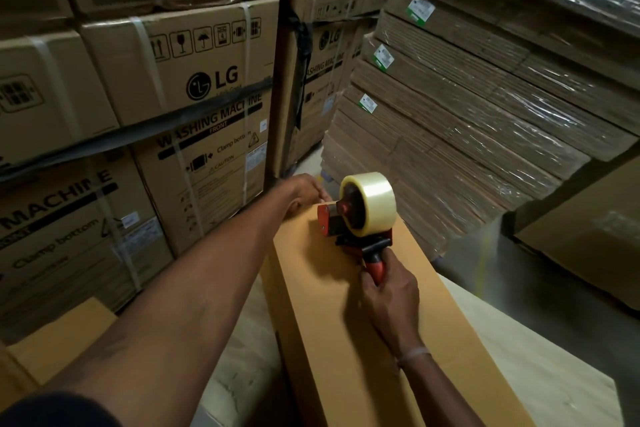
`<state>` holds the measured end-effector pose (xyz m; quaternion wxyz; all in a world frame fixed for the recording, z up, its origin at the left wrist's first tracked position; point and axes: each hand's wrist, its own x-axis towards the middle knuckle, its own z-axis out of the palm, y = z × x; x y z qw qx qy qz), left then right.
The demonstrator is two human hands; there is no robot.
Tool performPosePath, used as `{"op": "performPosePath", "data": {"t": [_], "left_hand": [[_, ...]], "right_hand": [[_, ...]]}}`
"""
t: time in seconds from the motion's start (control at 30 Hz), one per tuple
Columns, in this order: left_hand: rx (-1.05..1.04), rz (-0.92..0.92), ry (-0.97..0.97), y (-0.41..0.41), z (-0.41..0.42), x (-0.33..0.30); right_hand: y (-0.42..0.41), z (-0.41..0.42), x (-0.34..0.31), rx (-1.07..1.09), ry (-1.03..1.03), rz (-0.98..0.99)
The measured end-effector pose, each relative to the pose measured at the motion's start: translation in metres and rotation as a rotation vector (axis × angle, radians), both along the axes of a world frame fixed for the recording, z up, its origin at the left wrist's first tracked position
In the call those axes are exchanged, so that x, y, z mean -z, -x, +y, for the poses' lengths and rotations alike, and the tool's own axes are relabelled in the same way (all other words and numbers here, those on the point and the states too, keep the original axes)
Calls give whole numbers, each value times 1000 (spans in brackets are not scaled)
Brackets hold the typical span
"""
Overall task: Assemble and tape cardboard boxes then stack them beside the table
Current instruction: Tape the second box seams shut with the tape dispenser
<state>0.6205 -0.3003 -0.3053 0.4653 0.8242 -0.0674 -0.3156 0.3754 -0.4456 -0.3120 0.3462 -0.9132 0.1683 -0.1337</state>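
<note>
Long cardboard box (381,340), right hand (388,291) gripping tape dispenser (360,215) on top, left hand (306,193) curled over far end

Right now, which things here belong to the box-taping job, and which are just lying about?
In use:
- box, on the table
- tape gun, gripped by the right hand
- left hand, at the box's far end

Lying about:
- washing machine cartons
- wrapped flat cardboard stacks
- cardboard piece, lower left
</note>
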Motion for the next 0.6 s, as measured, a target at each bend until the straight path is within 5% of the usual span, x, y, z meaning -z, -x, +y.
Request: {"op": "performPosePath", "data": {"t": [0.17,0.33,0.6], "left_hand": [[142,-79,-27,-1,9,7],[41,51,130,14,14,-2],[218,-231,19,12,18,9]], "right_hand": [[0,-1,-1,17,-30,36],[-3,-3,-3,-13,-111,117],[-5,-8,-12,-24,-164,146]]}}
